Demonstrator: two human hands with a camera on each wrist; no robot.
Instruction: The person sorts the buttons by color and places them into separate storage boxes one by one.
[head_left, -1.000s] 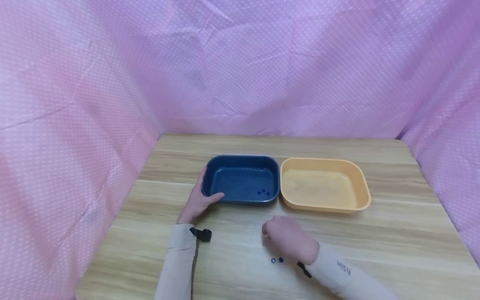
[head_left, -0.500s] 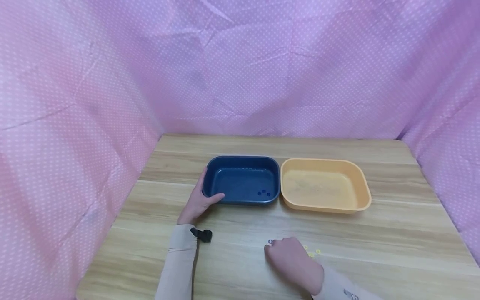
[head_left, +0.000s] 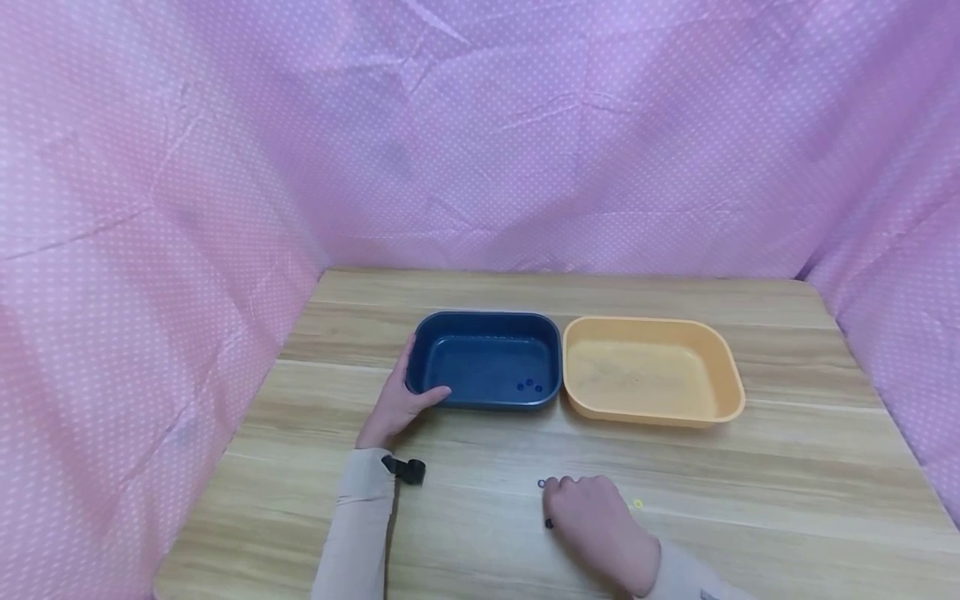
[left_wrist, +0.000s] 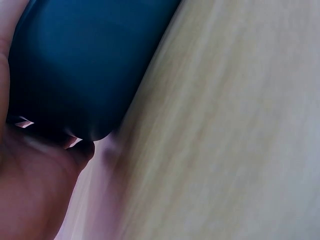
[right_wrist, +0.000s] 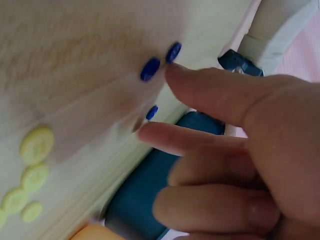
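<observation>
My left hand (head_left: 397, 407) grips the left front corner of a dark blue plastic bin (head_left: 480, 354), thumb over the front rim and fingers along its side. Three dark blue buttons (head_left: 529, 384) lie inside, near its right front corner. My right hand (head_left: 596, 529) is low over the table in front of the bins. In the right wrist view, its thumb and index finger stand apart with nothing between them, the other fingers curled. The thumb tip is beside two blue buttons (right_wrist: 150, 69), and the index tip is near a third, smaller-looking blue button (right_wrist: 152, 112).
Several yellow buttons (right_wrist: 37, 145) lie on the wooden table (head_left: 300, 492), mostly hidden behind my right hand in the head view. A pale orange bin (head_left: 637, 375) stands against the blue bin's right side. Pink dotted cloth (head_left: 480, 150) hangs around the table.
My right hand has come back from near the bins toward the front of the table, then shifted slightly right beside the blue buttons. My left hand stays on the blue bin.
</observation>
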